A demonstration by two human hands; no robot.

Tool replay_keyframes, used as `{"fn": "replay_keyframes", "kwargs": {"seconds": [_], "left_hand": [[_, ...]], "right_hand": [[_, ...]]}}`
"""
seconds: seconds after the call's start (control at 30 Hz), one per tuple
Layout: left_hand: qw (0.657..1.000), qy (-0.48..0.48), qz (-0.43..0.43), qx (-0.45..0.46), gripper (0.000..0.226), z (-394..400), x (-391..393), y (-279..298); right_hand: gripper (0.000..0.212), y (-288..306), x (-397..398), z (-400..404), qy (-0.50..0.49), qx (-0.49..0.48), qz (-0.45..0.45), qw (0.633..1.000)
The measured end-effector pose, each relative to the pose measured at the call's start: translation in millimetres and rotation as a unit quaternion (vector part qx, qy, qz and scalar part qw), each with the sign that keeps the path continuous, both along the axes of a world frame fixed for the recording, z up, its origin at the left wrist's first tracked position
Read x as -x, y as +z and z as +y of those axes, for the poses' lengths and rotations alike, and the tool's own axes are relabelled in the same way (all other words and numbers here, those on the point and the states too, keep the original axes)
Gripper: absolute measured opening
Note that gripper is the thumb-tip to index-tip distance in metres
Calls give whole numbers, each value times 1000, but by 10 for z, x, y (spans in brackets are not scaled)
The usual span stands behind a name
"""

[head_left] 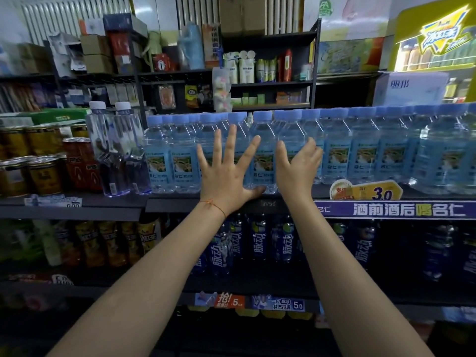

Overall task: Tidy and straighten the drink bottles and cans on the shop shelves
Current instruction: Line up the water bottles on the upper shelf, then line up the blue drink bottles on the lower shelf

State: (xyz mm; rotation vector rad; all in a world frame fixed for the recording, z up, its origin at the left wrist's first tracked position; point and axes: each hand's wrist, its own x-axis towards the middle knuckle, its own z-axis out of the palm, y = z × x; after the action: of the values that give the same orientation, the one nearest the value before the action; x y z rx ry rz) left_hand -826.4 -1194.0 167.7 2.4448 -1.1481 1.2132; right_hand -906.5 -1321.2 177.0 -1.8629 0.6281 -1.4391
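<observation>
Two bare hands are up at the row of blue-capped water bottles [365,150] on the upper shelf [180,202], so the step in hand looks like squaring up the front rank of that row.

Well off to the left of the left hand's little finger stand gold cans [45,173] and red cans [82,163], then two taller clear bottles [116,148] with white caps. Just beyond that finger the blue row begins, caps level and landscape labels mostly facing out.

The left hand [226,173] is spread wide, fingers [231,143] straight and fanned, palm flat toward the bottle fronts; it holds nothing, and the thumb tip lies low by the base of the bottle [262,153] that shows between the two hands. Whether the palm actually presses the plastic I cannot tell.

The right hand [296,168] stands just right of that bottle, its fingers lightly curved along the next bottle's side, thumb up; it seems to cup rather than grip, and real contact is uncertain.

Rightward past its fingers the row runs on, tight and upright, to the frame's edge, above a price tag [365,191].

My judgement: the next move calls for a gentle, even push or nudge so the middle bottles sit flush with their neighbours without toppling those behind.
</observation>
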Motion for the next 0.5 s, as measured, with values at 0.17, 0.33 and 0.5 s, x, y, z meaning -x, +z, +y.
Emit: {"fn": "replay_keyframes", "kwargs": {"seconds": [0.17, 0.33, 0.5], "left_hand": [[997, -64, 41, 7, 91, 173, 11, 98], [985, -85, 43, 143, 47, 915, -91, -11], [969, 47, 222, 103, 16, 1942, -351, -219]], "right_hand": [[86, -13, 81, 247, -57, 141, 26, 988], [36, -163, -177, 933, -4, 306, -95, 947], [13, -384, -675, 1665, 199, 296, 6, 934]]}}
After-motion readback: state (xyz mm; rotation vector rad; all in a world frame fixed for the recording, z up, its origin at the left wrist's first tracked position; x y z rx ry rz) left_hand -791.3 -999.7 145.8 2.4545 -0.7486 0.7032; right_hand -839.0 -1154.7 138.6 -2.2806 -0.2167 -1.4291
